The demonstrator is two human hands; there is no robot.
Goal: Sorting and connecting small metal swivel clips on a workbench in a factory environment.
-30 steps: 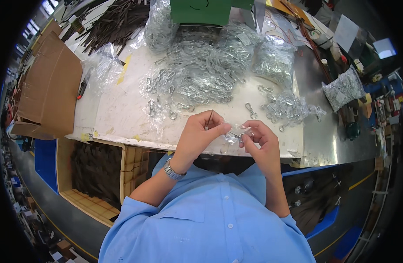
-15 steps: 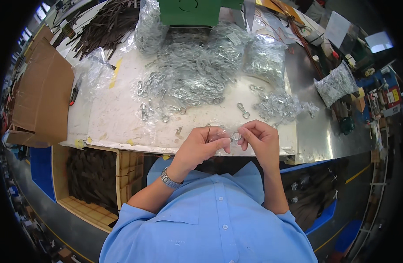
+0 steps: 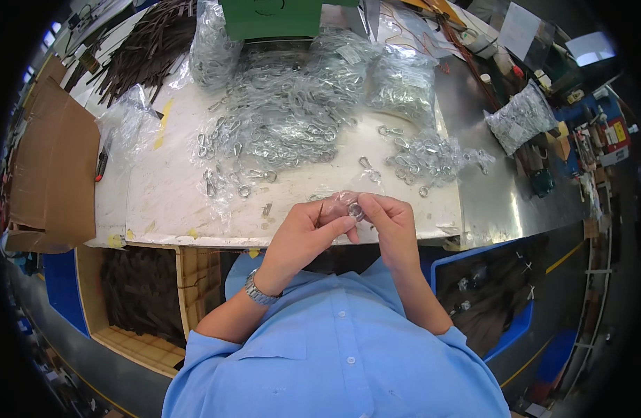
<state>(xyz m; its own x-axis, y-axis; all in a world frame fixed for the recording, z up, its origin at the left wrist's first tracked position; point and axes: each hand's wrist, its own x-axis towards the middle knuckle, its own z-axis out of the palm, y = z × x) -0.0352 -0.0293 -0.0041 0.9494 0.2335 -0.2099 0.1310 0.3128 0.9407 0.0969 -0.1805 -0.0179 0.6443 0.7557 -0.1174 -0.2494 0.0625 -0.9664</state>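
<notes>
Close together at the table's front edge, both my hands are closed on a small silver ring [image 3: 355, 210], which looks like the end of a snap hook in clear plastic. My left hand [image 3: 308, 228] pinches it from the left, and my right hand [image 3: 391, 226] holds its right side between thumb and fingers. The rest of the piece is hidden by the fingers. Just beyond lies a loose silver snap hook [image 3: 367, 167]. Further back is a big heap of bagged snap hooks [image 3: 286, 111], with a smaller pile of them [image 3: 432, 157] to the right.
A green box [image 3: 272, 17] stands behind the heap. Dark strips [image 3: 150, 45] lie at the far left, near crumpled clear plastic [image 3: 129, 122] and a cardboard box [image 3: 52, 167]. A filled clear bag [image 3: 522, 118] rests on the metal surface at right. Below the edge sits a wooden crate [image 3: 184, 292].
Both hands have shifted slightly left relative to the view and drawn closer together around the ring, which now shows more clearly. The whole view has also moved a little.
</notes>
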